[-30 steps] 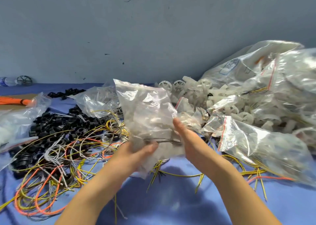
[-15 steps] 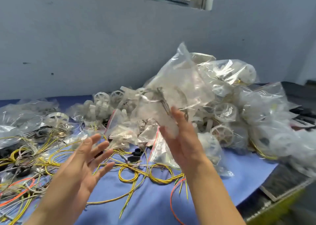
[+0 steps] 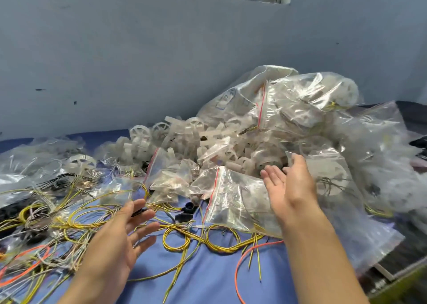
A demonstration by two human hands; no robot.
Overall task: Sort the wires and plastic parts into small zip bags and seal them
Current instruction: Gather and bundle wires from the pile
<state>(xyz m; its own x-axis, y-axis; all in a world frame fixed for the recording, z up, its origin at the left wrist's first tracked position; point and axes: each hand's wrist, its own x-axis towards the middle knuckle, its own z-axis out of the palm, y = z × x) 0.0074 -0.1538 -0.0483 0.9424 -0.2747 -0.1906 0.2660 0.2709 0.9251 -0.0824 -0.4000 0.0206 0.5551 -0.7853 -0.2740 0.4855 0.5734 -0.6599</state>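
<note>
Head view, single frame. I see both hands raised over the blue worktop, palms turned toward each other, fingers straight and spread, holding nothing. Left hand sits at 7 o'clock, above a tangle of yellow wires that loops across the cloth from 9 to 5 o'clock. Right hand sits at 4 o'clock, in front of a clear zip bag with a red seal strip; I cannot tell whether it touches the plastic. Heap of filled bags is stacked at 2 o'clock against the grey wall. Loose white plastic wheels lie toward 10 o'clock beside the heap. Two black plastic parts rest between the hands. One orange wire curves at 5 o'clock.
</note>
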